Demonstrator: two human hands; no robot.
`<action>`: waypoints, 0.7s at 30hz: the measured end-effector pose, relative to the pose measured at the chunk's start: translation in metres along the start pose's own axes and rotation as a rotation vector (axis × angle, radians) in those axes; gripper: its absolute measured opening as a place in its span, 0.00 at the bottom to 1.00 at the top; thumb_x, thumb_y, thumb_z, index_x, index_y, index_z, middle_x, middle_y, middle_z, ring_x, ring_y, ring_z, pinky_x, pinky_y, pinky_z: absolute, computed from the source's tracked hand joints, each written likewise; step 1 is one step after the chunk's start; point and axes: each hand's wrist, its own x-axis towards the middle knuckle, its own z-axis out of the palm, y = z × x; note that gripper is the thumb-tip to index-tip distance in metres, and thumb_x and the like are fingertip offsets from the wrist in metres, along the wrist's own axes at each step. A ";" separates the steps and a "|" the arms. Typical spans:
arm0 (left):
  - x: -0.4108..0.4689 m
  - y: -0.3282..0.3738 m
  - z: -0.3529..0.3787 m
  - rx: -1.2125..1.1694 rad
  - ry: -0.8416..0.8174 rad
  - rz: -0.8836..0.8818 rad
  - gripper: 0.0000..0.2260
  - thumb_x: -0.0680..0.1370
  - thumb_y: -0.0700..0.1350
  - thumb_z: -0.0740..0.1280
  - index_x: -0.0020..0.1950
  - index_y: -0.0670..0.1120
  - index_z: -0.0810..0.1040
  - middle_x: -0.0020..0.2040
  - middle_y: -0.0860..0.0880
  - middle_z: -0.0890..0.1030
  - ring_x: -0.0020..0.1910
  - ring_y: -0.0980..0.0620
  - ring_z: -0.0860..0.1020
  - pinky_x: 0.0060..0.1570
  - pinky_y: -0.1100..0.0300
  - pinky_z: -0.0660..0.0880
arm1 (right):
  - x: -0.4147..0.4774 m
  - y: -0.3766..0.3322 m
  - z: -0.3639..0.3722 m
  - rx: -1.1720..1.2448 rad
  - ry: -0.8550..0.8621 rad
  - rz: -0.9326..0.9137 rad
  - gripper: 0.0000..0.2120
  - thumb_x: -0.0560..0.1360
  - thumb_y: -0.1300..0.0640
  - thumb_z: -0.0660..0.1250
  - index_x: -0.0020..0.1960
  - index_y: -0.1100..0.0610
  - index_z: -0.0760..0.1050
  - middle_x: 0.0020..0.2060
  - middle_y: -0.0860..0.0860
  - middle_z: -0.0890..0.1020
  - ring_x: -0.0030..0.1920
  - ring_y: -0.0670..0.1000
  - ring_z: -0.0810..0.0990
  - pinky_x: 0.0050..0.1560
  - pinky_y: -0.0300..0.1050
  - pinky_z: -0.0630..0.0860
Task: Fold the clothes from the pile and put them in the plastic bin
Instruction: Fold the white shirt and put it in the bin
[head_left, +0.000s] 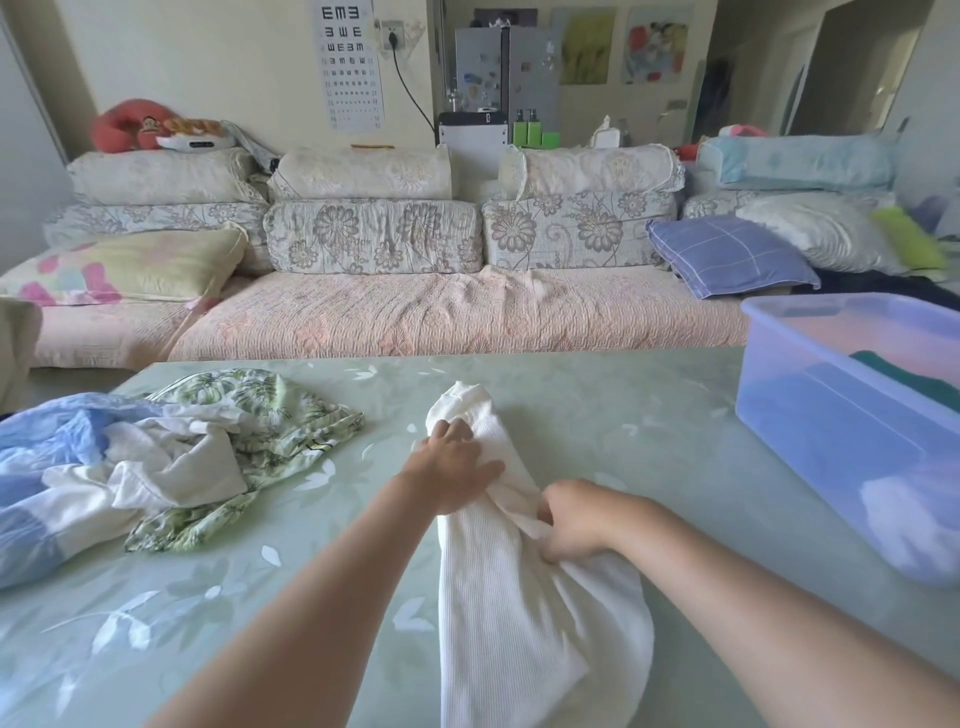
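The white garment (530, 639) lies bunched on the worktop (623, 415), directly in front of the person, between the pile and the bin. It is gripped in two places. The left hand (452, 462) is closed on the cloth near its far end, with the fingers curled over the edge and the thumb laid along the fabric. The right hand (576, 519) is clenched on a gathered fold near the middle.

The step in hand is judged to be the spreading-out before a first fold. It would be done best if the bunch under the right hand were let go and the cloth drawn flat. The far end should be pinned by the left hand so that the piece is not dragged across the smooth worktop. Edges should be matched before any crease is pressed.

The fabric is finely ribbed, off-white and soft, narrow at the far end and ballooned toward the near edge. What kind of garment it is cannot be told.

The pile (156, 457) of unfolded clothes, in blue, white and leaf-printed green, lies to the left, well apart. The translucent plastic bin (810, 431) stands to the right, and dark folded pieces are seen inside it.
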 end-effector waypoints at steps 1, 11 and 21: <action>-0.004 0.003 -0.001 -0.023 -0.020 -0.024 0.24 0.80 0.61 0.53 0.66 0.47 0.75 0.70 0.47 0.65 0.70 0.46 0.59 0.69 0.48 0.62 | -0.006 -0.002 -0.001 -0.031 0.014 -0.015 0.05 0.70 0.55 0.68 0.42 0.56 0.76 0.42 0.54 0.80 0.42 0.54 0.78 0.31 0.42 0.70; -0.015 0.005 -0.021 -0.352 -0.182 -0.090 0.27 0.80 0.68 0.48 0.75 0.59 0.65 0.78 0.48 0.61 0.76 0.45 0.60 0.72 0.52 0.57 | -0.064 -0.052 -0.002 0.131 -0.068 -0.176 0.02 0.72 0.64 0.66 0.43 0.61 0.73 0.39 0.57 0.77 0.32 0.56 0.79 0.32 0.47 0.77; -0.036 -0.016 0.005 -0.156 -0.197 0.021 0.52 0.68 0.61 0.75 0.79 0.60 0.41 0.79 0.54 0.38 0.79 0.50 0.39 0.75 0.44 0.54 | -0.022 -0.036 -0.008 0.501 0.148 -0.239 0.15 0.73 0.63 0.59 0.48 0.50 0.82 0.45 0.46 0.84 0.45 0.50 0.84 0.38 0.40 0.75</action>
